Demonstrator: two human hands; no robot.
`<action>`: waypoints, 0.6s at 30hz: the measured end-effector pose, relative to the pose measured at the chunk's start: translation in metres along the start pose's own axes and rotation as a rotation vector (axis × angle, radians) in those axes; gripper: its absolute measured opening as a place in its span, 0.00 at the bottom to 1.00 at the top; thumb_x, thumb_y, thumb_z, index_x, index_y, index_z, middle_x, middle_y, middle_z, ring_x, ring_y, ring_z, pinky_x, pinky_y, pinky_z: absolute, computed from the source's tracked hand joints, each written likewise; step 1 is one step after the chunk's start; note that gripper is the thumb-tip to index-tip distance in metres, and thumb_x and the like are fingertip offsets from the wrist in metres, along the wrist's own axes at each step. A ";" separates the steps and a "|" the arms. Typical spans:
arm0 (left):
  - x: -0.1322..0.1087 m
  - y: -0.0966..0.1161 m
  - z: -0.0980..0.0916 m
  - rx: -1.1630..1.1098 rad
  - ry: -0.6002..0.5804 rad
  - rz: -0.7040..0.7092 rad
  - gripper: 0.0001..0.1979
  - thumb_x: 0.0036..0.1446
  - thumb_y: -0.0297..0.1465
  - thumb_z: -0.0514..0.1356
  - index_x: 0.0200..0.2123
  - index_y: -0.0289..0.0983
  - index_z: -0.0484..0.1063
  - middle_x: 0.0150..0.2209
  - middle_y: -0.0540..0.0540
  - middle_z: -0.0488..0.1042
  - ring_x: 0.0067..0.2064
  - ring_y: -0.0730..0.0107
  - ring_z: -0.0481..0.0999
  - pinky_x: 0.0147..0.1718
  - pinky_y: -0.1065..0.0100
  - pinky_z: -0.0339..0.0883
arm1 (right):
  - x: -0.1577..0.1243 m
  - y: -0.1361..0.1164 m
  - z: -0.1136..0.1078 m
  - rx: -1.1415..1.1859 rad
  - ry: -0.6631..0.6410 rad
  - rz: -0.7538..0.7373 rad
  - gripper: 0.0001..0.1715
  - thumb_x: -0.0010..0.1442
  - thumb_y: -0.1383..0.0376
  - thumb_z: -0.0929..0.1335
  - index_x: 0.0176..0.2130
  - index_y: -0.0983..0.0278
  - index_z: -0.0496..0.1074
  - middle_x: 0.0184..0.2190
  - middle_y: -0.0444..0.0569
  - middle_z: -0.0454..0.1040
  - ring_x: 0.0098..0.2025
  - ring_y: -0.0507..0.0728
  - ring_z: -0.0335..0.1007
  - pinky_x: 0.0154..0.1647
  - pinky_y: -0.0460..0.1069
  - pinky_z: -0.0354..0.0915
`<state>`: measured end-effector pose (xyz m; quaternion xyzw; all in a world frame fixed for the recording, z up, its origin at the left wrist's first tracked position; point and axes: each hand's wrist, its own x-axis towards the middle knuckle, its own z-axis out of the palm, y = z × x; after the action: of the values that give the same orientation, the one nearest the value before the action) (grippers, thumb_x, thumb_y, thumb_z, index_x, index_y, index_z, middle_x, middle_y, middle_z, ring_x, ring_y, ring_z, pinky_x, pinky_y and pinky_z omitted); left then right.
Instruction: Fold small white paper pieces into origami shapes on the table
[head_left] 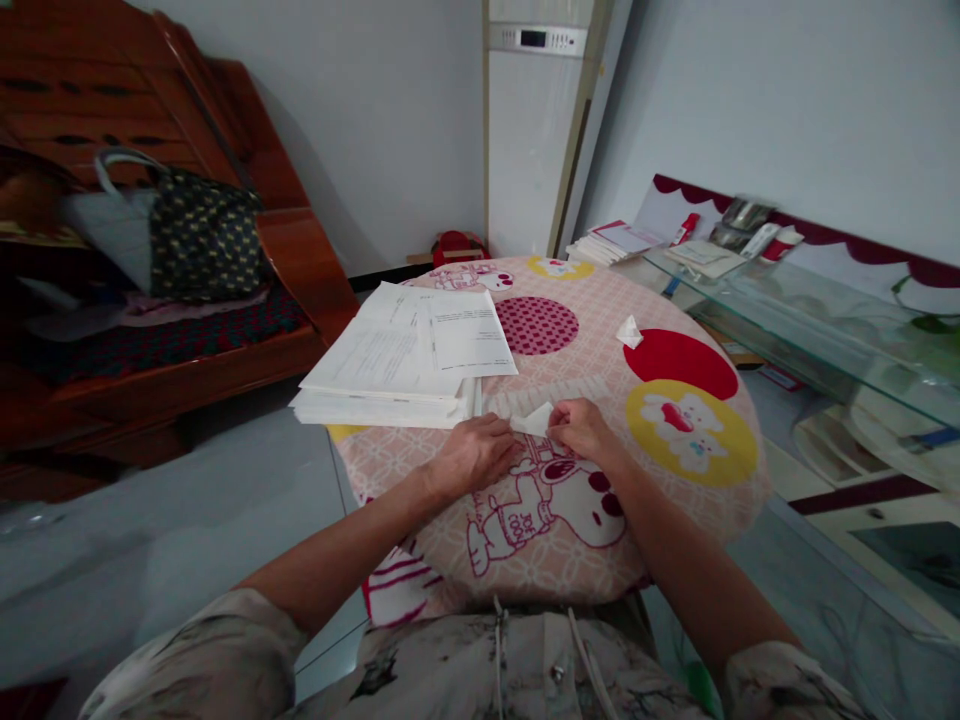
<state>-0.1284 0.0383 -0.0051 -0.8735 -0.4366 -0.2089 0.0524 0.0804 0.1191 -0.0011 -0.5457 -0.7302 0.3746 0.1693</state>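
A small piece of folded white paper lies between my two hands, just above the patterned tablecloth. My left hand is closed at the paper's left end, its fingertips bent over it. From the right, my right hand pinches the other end between thumb and fingers. Just beyond my left hand rests a thick stack of printed white sheets, with one loose sheet askew on top. Farther off to the right stands a small folded white paper shape beside a red circle on the cloth.
A glass-topped cabinet along the right wall bears booklets, a red bottle and metal bowls. At the left is a wooden bench with bags on it. A tall white air conditioner stands behind the table.
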 end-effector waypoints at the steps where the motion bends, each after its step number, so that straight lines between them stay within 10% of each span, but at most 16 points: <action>1: -0.004 -0.007 -0.004 -0.020 0.066 -0.031 0.16 0.67 0.31 0.51 0.30 0.35 0.75 0.32 0.43 0.76 0.37 0.68 0.74 0.37 0.67 0.71 | 0.000 0.001 0.000 0.003 0.000 -0.005 0.04 0.47 0.73 0.68 0.27 0.64 0.71 0.13 0.39 0.67 0.15 0.50 0.64 0.18 0.42 0.56; 5: -0.023 -0.051 -0.025 0.031 0.221 -0.241 0.09 0.64 0.31 0.56 0.41 0.35 0.75 0.41 0.41 0.78 0.44 0.64 0.75 0.43 0.63 0.71 | 0.000 0.002 0.000 0.009 -0.017 -0.014 0.04 0.47 0.72 0.67 0.26 0.64 0.71 0.13 0.39 0.67 0.16 0.50 0.64 0.18 0.42 0.56; 18: -0.041 -0.125 -0.038 0.276 -0.165 -0.300 0.15 0.66 0.40 0.53 0.44 0.37 0.73 0.43 0.42 0.77 0.44 0.63 0.76 0.38 0.68 0.67 | -0.005 -0.005 -0.002 0.031 -0.002 -0.022 0.04 0.47 0.72 0.67 0.25 0.64 0.69 0.12 0.38 0.65 0.14 0.49 0.61 0.17 0.42 0.55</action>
<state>-0.2606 0.0744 0.0012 -0.7975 -0.5888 -0.0806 0.1040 0.0802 0.1148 0.0047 -0.5348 -0.7303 0.3844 0.1811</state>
